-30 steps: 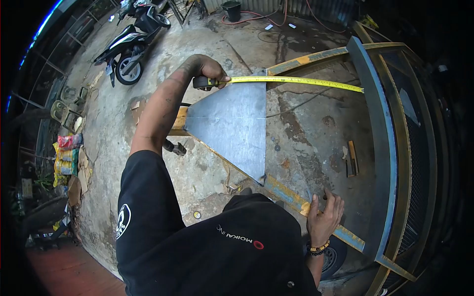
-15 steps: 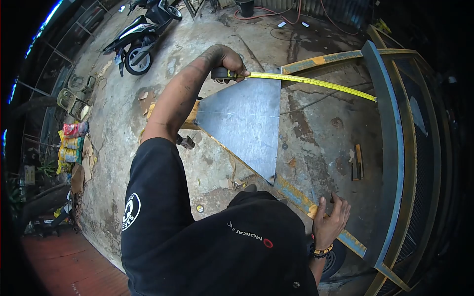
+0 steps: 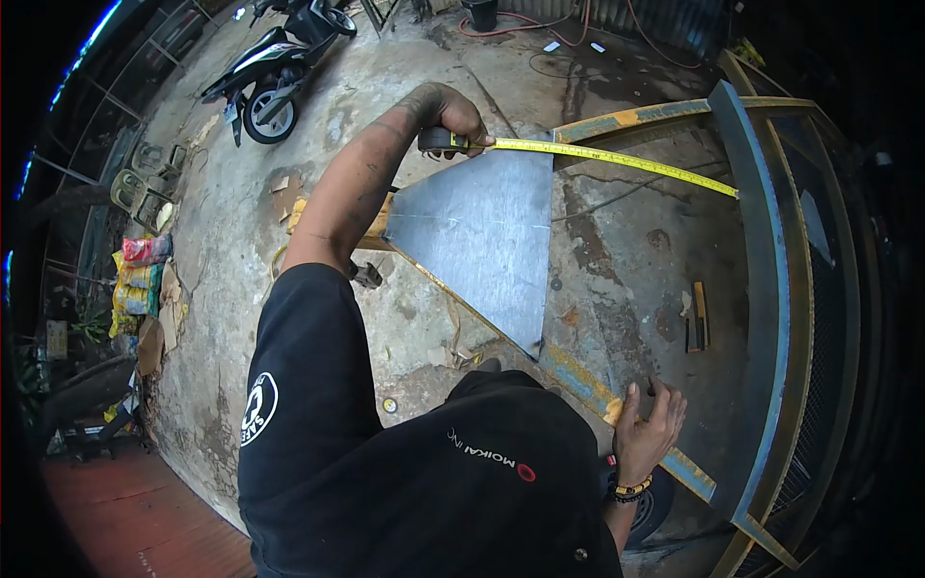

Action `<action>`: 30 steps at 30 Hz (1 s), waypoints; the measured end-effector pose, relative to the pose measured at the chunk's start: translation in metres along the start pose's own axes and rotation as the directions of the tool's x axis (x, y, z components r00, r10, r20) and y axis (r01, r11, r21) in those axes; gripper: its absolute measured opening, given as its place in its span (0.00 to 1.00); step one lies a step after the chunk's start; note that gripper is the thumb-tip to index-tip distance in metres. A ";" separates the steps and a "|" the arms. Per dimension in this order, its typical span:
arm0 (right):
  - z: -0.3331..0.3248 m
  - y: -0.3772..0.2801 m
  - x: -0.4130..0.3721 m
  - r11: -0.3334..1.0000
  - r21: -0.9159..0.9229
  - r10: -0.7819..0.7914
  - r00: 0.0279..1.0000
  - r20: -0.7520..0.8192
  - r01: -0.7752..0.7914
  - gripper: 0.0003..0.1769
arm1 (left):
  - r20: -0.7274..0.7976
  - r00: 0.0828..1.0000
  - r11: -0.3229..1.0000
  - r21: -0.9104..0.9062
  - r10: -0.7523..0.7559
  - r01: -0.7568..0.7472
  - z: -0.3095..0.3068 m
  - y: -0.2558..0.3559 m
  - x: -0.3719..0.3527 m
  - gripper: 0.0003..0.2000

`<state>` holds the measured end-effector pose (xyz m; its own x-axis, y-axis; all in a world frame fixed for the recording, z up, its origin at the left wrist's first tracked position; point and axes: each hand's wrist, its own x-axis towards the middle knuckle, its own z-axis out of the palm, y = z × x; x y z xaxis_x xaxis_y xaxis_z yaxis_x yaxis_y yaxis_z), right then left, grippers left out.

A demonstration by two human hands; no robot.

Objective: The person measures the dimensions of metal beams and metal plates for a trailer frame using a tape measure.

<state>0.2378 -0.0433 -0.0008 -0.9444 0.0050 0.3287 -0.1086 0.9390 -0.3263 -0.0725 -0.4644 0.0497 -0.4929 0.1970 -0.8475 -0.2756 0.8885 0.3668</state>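
Observation:
My left hand (image 3: 461,123) is closed around the black case of a tape measure (image 3: 438,142), just beyond the upper edge of a grey metal plate (image 3: 472,231). The yellow tape blade (image 3: 617,159) runs out rightward past the plate's upper corner to a long steel beam (image 3: 756,222), its end at the beam's near side. The plate tapers to the left and lies on angled steel bars. Low on the right, my right hand (image 3: 650,429) rests on a rusty steel bar (image 3: 583,378), its fingers apart and no tool in it.
A mesh-covered steel frame (image 3: 819,318) stands along the right. A motorcycle (image 3: 279,77) is parked at upper left, near stacked colourful bags (image 3: 143,279). A short metal piece (image 3: 698,316) lies on the concrete floor. Below my right hand is a dark wheel (image 3: 650,511).
The view has shifted slightly. My left hand and the tape case have moved a little to the right; the blade stays stretched to the beam. My right hand keeps its place on the bar.

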 end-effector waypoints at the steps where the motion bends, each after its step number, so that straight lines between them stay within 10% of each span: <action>1: 0.000 0.000 0.000 1.000 -0.002 0.001 1.000 0.004 -0.001 0.16 | -0.011 1.000 1.000 -0.004 0.002 -0.002 0.001 0.000 -0.001 0.21; 10: -0.010 0.005 0.000 1.000 0.006 -0.007 1.000 -0.006 0.007 0.17 | -0.201 0.966 0.985 0.102 0.160 -0.142 -0.027 -0.064 -0.068 0.22; 11: -0.013 0.007 0.001 1.000 0.012 -0.003 1.000 0.003 0.002 0.18 | -0.410 0.885 0.968 0.204 0.222 -0.148 -0.016 -0.064 -0.095 0.22; 13: -0.015 0.012 0.001 0.992 0.130 -0.001 0.999 -0.040 0.007 0.20 | -0.668 0.738 0.933 -0.196 0.100 -0.303 0.025 -0.053 -0.139 0.19; 17: -0.021 0.021 -0.006 0.960 0.279 0.007 0.996 -0.087 0.017 0.23 | -0.877 0.477 0.816 -0.241 0.048 -0.526 0.104 -0.040 -0.196 0.22; 25: -0.037 0.009 -0.029 0.645 0.728 -0.085 0.968 -0.236 0.234 0.28 | -0.665 0.532 0.350 -0.402 0.524 -0.846 0.262 0.046 -0.160 0.32; 30: -0.054 -0.027 -0.059 0.502 0.865 -0.184 0.978 0.095 0.010 0.53 | -0.485 0.534 0.279 -0.503 0.692 -0.818 0.330 0.129 -0.136 0.33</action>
<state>0.3135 -0.0506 0.0363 -0.9336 -0.2002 0.2972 -0.3324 0.1743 -0.9269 0.2311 -0.2402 0.0854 -0.8546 0.5192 -0.0130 -0.0890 -0.1218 0.9886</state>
